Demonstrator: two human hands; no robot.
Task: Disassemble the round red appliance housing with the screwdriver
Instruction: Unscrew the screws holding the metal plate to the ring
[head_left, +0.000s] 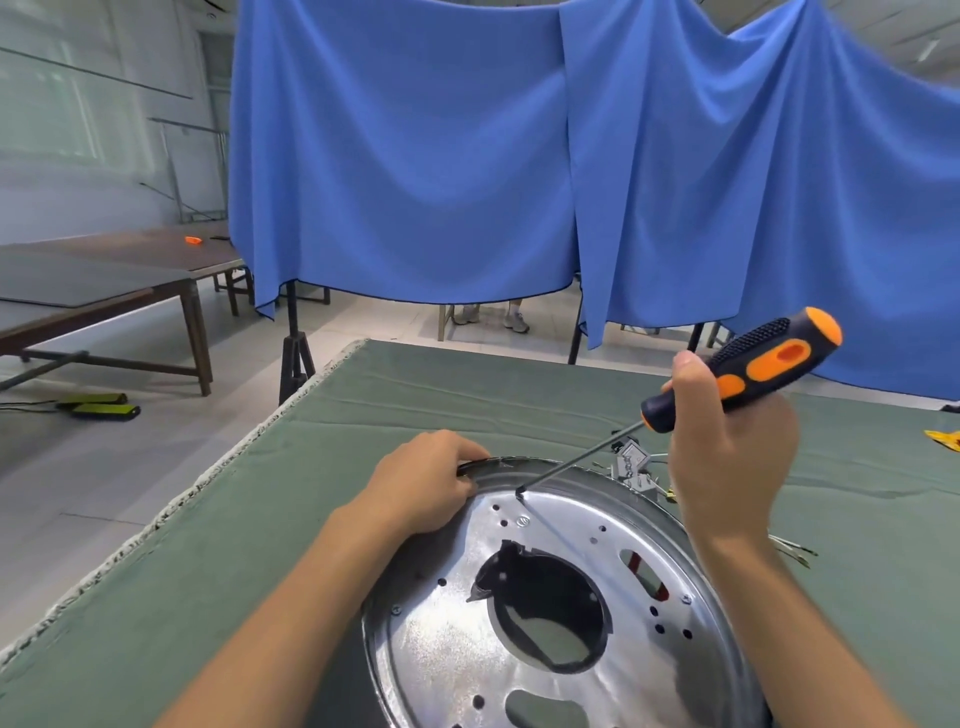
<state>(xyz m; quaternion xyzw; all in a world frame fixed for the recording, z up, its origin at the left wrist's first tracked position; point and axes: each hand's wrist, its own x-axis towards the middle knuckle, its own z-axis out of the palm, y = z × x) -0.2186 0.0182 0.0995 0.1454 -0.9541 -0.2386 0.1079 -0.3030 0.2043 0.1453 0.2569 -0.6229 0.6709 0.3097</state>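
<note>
Two hands, right hand (727, 457) grips screwdriver (748, 369), left hand (431, 483) grips housing (447, 639) rim

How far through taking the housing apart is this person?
Done: hard to judge; several holes in the metal plate look empty. In hand: the left hand grips the rim, the right hand sets the screwdriver tip near the far edge. Left: screws remain, and the plate is on.

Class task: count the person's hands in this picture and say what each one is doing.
2. The left hand grips the far-left rim of the round metal plate. The right hand holds the screwdriver, its tip on the plate's far edge.
</note>
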